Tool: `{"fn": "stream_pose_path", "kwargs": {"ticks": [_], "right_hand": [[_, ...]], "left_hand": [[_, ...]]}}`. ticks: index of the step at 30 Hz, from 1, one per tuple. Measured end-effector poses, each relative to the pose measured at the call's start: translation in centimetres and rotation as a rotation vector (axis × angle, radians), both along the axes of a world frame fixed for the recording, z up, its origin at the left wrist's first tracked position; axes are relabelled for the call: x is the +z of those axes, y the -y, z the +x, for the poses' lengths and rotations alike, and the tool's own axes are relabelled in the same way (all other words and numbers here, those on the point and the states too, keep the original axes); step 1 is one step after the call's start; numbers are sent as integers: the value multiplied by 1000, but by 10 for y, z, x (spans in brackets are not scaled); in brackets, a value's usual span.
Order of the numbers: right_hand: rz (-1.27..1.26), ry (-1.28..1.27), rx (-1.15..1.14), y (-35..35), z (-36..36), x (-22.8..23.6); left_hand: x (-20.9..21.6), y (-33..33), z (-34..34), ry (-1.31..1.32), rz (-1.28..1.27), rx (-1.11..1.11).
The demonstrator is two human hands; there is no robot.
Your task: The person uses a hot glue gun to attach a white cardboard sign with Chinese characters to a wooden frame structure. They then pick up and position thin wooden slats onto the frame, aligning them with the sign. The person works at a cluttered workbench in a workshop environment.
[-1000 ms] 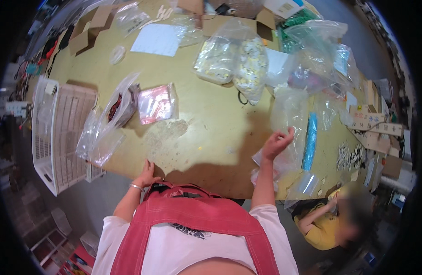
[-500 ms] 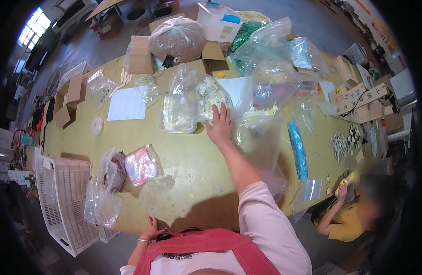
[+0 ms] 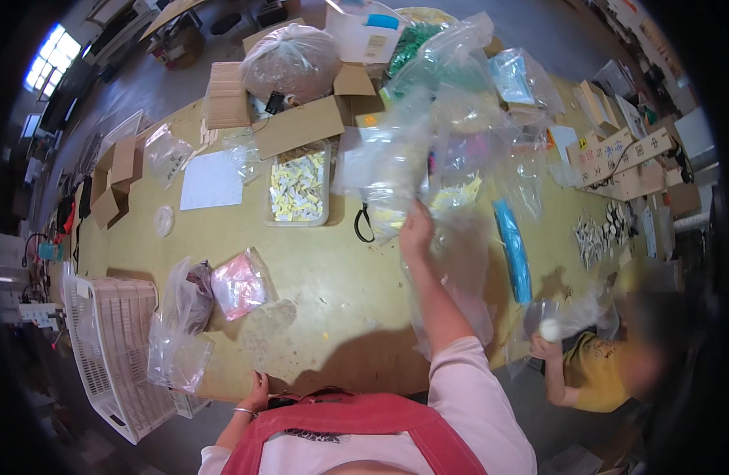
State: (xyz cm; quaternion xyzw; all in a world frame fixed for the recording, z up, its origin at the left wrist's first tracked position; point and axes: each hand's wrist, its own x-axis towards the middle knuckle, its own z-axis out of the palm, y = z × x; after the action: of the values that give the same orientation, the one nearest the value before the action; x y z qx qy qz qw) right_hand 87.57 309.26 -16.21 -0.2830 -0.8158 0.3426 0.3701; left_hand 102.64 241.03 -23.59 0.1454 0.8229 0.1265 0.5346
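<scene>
My right hand [image 3: 416, 231] is closed on a clear plastic bag [image 3: 384, 165], which looks smeared by motion; its fingertips are partly hidden. Left of it stands a clear plastic tub [image 3: 325, 215] full of small yellow and white pieces [image 3: 297, 188]. A black strap loop [image 3: 364, 224] lies between tub and hand. Beside the hand, more yellow and white pieces [image 3: 458, 195] show inside clear plastic. My left hand [image 3: 258, 393] rests on the table's near edge, fingers extended, holding nothing.
Cardboard boxes [image 3: 301, 131] and a large filled bag [image 3: 291, 65] stand at the back. A white basket [image 3: 119, 340] is at the left, near pink packets [image 3: 239, 286]. A blue roll [image 3: 512, 252] lies right. A co-worker's hand [image 3: 546, 347] holds something white at the lower right.
My right hand has moved slightly right and nearer, taking the clear bag off the tub. The tub's pieces and the black loop now show. The co-worker's hand has moved left and lower.
</scene>
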Motion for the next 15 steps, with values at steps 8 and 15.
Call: {"fn": "stream_pose_path", "kwargs": {"ticks": [8,15], "right_hand": [[16,134,379,34,-28,68],[16,283,-240,-87,-33,83]], "left_hand": [[2,-20,-24,-25,-47,28],[5,-61,-46,-53,-98,54]]}}
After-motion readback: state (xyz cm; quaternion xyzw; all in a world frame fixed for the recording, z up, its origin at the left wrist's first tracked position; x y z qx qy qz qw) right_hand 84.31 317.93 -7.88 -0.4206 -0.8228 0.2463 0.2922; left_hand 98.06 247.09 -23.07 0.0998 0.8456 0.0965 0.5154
